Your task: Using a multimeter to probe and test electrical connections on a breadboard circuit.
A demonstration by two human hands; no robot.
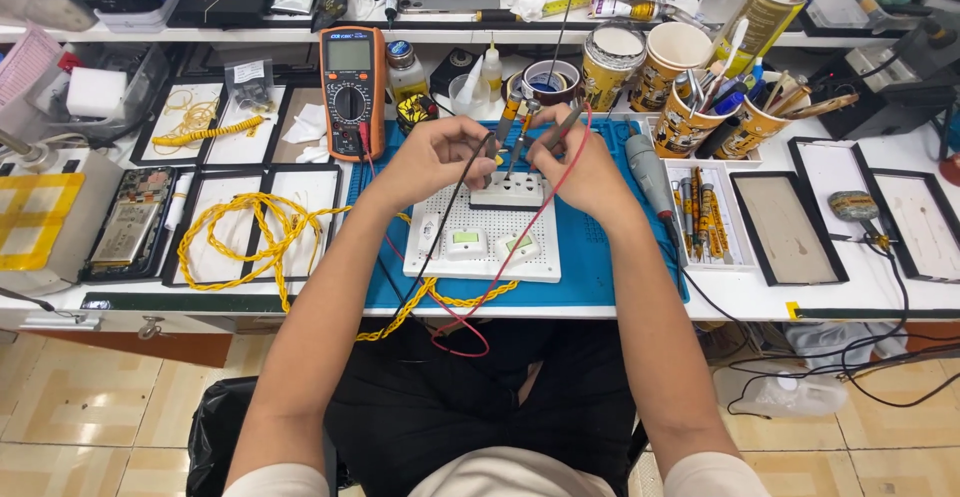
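Pinched in left hand [432, 157]: black probe [513, 117], fingers pressed together round its shaft, black lead [440, 227] trailing down toward the lap. Pinched in right hand [580, 162]: red probe [560, 125], red lead [520, 242] looping down likewise. Both tips angled down onto a small white socket block [508, 190], resting at the far edge of a white perforated board [480, 257]; exact contact points too small to tell. On the board, nearer: two small white switches [490, 245]. Beneath: blue mat [600, 257]. Behind left hand: orange multimeter [352, 92], propped upright. Left: yellow coiled cable [240, 237]. Right: paper cups of tools [700, 107]. Step judged: probing the block, mid-measurement. Next called for: steady tips, a glance at the meter.
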